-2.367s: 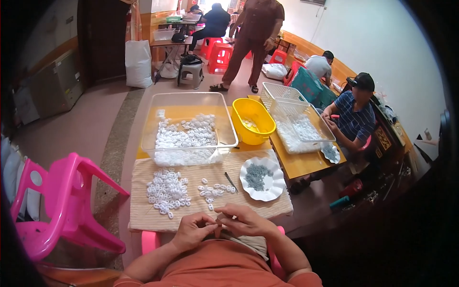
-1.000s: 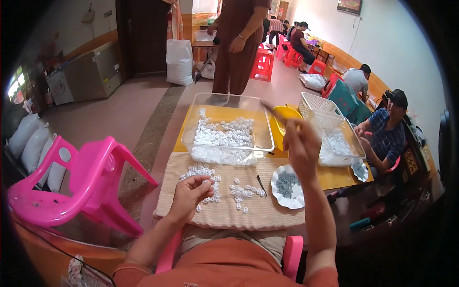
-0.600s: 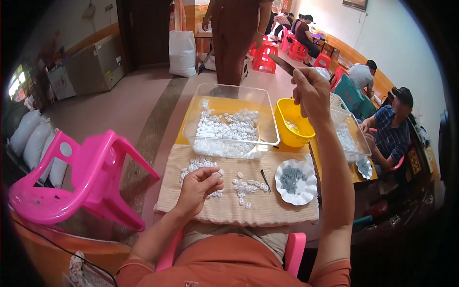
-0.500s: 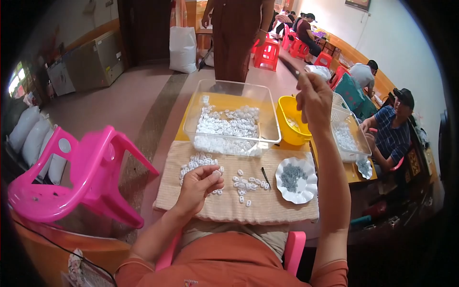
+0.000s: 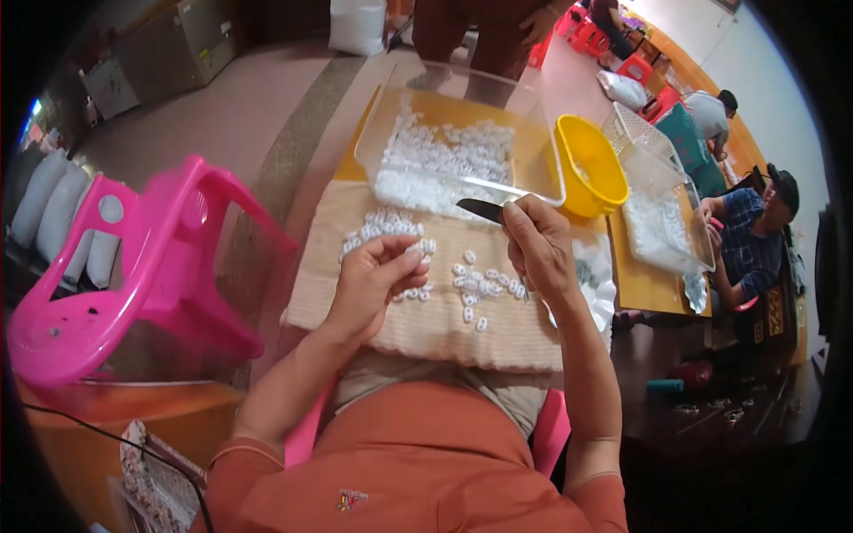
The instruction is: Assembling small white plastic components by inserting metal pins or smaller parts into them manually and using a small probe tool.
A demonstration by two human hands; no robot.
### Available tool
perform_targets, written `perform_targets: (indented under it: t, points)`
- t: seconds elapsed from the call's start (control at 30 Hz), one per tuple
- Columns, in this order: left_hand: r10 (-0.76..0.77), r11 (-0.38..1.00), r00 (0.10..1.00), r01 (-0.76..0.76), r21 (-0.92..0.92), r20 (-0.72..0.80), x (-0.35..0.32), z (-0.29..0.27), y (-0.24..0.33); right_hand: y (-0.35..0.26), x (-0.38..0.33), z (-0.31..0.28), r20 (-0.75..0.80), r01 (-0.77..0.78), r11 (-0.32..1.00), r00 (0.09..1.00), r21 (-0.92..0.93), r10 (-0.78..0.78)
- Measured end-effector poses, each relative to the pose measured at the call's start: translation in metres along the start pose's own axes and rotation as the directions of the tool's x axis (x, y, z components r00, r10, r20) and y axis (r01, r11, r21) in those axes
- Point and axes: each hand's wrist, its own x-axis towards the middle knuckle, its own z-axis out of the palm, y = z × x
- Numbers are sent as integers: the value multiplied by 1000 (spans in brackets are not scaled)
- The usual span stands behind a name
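The right hand (image 5: 536, 249) covers the handle of the dark blade (image 5: 480, 210) and part of the white dish (image 5: 602, 298) behind it. Beyond the clear tub (image 5: 462, 147), a standing person (image 5: 480, 31) is cut off at the top edge. What the left hand's (image 5: 373, 280) fingers (image 5: 410, 258) pinch is too small to tell, perhaps one white piece.

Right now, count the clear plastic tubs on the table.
2. One clear tub sits straight ahead beyond the beige cloth, holding white pieces. The other lies to the right, past the yellow bowl. Others may be hidden out of frame.
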Motion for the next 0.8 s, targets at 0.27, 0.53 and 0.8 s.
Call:
perform_targets:
  t: [0.27, 0.53, 0.8]
  points:
    - [-25, 999, 999, 24, -29, -41, 4, -10, -8, 35, -16, 21, 53, -32, 992, 998, -123, 39]
    - [-13, 999, 999, 11, -46, -47, 5, -22, -20, 51, -29, 29, 52, -109, 983, 992, -151, 118]
    - [-33, 999, 998, 32, -11, -53, 9, -21, -16, 59, -23, 35, 41, -175, 982, 983, -75, 178]
